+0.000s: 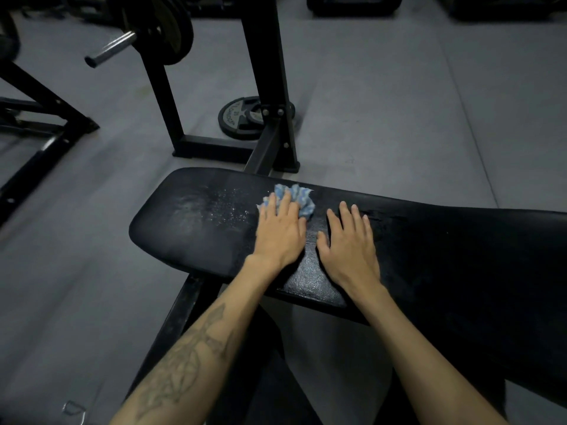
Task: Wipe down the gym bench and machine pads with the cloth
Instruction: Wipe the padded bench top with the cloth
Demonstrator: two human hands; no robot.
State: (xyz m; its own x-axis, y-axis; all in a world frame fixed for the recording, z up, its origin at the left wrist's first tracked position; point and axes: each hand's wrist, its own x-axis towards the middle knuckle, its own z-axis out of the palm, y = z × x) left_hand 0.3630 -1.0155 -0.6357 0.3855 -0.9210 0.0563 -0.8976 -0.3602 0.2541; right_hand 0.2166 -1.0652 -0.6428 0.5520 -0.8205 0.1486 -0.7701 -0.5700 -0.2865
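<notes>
Both hands are laid flat-fingered, left hand [280,230] pressing the cloth [294,199], right hand [349,240] bracing the bench [190,237]; that speckled residue [227,207] should probably be swept leftward with firm overlapping passes.

I'm in a gym: a black padded bench [429,246] fills the lower right of the frame, standing on grey rubber flooring [399,102]. At upper left a loaded barbell [147,32] sits on a black steel rack [267,72], and a loose weight plate [242,118] lies flat above centre.
</notes>
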